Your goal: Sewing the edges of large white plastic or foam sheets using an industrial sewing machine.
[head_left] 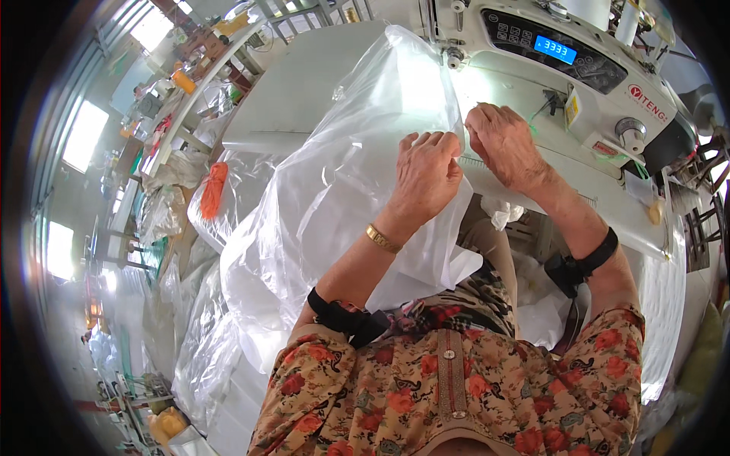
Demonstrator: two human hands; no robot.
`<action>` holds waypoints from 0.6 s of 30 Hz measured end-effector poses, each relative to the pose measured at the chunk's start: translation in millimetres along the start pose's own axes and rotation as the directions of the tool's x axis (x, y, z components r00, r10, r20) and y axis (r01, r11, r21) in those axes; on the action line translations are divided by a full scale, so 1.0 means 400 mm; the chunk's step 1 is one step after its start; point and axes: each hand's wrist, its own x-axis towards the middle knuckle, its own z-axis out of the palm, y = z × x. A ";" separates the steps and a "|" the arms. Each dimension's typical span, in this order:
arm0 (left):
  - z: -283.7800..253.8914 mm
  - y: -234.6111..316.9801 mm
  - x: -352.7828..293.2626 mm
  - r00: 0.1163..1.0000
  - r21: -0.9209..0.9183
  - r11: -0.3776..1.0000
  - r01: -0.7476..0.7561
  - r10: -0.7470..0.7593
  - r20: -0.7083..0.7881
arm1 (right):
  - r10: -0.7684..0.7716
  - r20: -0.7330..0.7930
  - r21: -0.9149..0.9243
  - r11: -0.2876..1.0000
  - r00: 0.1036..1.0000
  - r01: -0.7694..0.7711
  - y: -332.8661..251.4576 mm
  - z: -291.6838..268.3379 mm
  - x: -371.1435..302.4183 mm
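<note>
A large sheet of clear plastic film [304, 220] drapes from the sewing machine table down over my lap. My left hand [430, 171] is closed on the film near its right edge, fingers curled and knuckles up. Just right of that edge, my right hand [508, 144] is closed too, its fingertips turned toward the left hand. Whatever its fingers pinch is hidden. Both hands are in front of the sewing machine [555, 57], whose bright lamp lights the film beneath the head.
The white table [296, 91] extends to the left behind the film. An orange bundle of strands [214, 190] hangs at its left side. More clear plastic [201, 365] is heaped at the lower left. A small white crumpled piece [502, 213] hangs at the table's front edge.
</note>
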 end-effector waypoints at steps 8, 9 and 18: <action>0.028 -0.062 -0.024 0.921 -0.601 0.730 0.325 -0.388 0.028 | 0.072 -0.173 0.358 0.934 0.982 -0.005 -0.112 -0.034 0.001; 0.030 -0.059 -0.023 0.921 -0.603 0.728 0.325 -0.388 0.028 | 0.101 -0.116 0.429 0.902 0.988 -0.042 -0.107 -0.019 -0.002; -0.015 -0.047 -0.045 0.999 -0.363 0.931 0.028 -0.035 -0.014 | -0.167 0.151 0.541 0.839 0.974 0.060 -0.051 -0.039 0.007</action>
